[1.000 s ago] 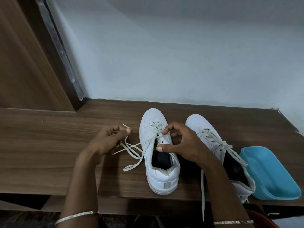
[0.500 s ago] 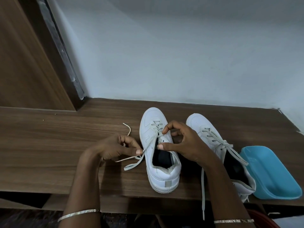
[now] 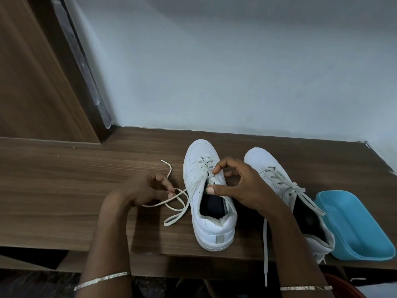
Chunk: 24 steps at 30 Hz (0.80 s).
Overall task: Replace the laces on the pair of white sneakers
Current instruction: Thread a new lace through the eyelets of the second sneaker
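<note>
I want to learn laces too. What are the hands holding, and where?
The left hand pinches the loose lace partway along. The right hand holds the left sneaker at its eyelet row with thumb and forefinger.

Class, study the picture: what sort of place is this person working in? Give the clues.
Probably a room in a home: a wood-grain ledge against a plain painted wall, a wooden panel at the left, and a blue plastic tub beside white sneakers.

Wood shelf (image 3: pixel 64 190) w/ pale blue wall (image 3: pixel 236 72) behind.
</note>
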Available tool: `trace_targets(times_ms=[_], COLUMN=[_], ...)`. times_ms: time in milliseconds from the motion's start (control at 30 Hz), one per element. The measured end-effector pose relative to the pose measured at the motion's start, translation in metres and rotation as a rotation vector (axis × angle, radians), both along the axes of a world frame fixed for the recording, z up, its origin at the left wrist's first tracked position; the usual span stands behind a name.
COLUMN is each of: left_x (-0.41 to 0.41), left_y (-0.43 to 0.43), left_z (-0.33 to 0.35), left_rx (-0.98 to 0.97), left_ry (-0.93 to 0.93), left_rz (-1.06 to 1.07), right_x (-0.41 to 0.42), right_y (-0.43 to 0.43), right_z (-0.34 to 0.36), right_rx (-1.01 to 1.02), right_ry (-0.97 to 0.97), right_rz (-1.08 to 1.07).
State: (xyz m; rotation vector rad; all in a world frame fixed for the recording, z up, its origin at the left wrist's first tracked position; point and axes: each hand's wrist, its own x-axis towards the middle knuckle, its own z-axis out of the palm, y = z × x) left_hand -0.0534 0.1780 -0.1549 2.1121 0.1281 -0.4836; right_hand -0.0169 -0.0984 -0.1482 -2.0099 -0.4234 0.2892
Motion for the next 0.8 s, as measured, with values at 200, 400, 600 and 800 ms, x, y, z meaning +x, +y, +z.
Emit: trace_targets(times_ms=[200, 400, 600, 800], left_x=[0.010, 0.008, 0.006, 0.007], left_y=[-0.016, -0.048, -0.045, -0.040], left_z=[0.001, 0.007, 0.007, 0.013], left_rx=[0.124, -0.224, -0.390, -0.682], left_ry=[-0.286, -0.260, -0.086, -0.150], left_rz=[-0.020, -0.047, -0.068, 0.210], right_x=[0.000, 0.002, 0.001, -0.001], right_y=[0.002, 0.003, 0.008, 0.009], right_z=[0.002, 0.001, 0.006, 0.006], right_rx=[0.009, 0.024, 0.026, 0.055], right_ry=[-0.049, -0.072, -0.072, -0.106], right_rz=[0.023, 0.035, 0.041, 0.029])
